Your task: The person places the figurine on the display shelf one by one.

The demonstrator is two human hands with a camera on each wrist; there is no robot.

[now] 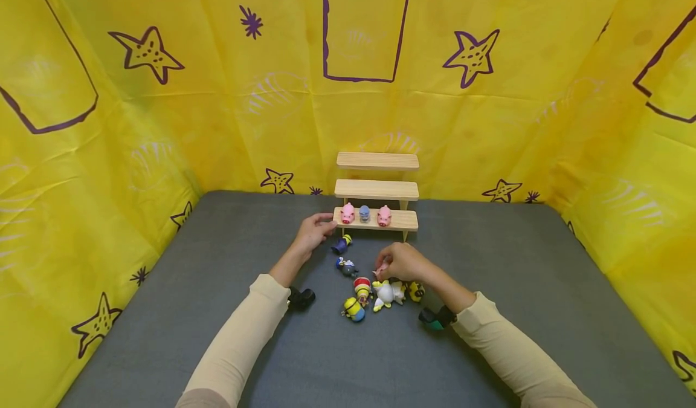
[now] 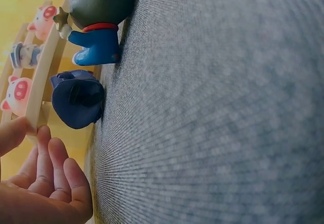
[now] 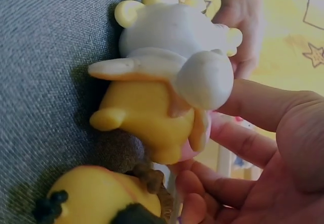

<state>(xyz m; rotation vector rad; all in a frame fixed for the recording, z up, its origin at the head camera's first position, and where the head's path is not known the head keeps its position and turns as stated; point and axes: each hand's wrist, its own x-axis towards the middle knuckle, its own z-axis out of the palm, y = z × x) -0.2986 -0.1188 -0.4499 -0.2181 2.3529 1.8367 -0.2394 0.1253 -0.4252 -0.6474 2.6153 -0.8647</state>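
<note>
A three-step wooden stand (image 1: 377, 189) carries two pink pig figurines (image 1: 347, 213) with a small blue-and-grey figurine (image 1: 364, 214) between them on its lowest step. My left hand (image 1: 313, 233) pinches the left end of that step between thumb and fingers. Lower right of the stand, my right hand (image 1: 401, 262) grips a small pink figurine (image 1: 380, 271), mostly covered by the fingers. Right beside these fingers lies a white-and-yellow figurine (image 3: 164, 37), which hides most of the pink one in the right wrist view. A dark blue-clad figurine (image 2: 76, 100) lies near my left fingertips.
Several more toys lie on the grey cloth before the stand: a grey-and-blue figurine (image 1: 346, 267), one in red and yellow (image 1: 362, 290), a yellow-and-blue minion (image 1: 354, 309) and a yellow-and-black figure (image 1: 415, 291). Yellow printed fabric (image 1: 283, 118) hangs behind and on both sides.
</note>
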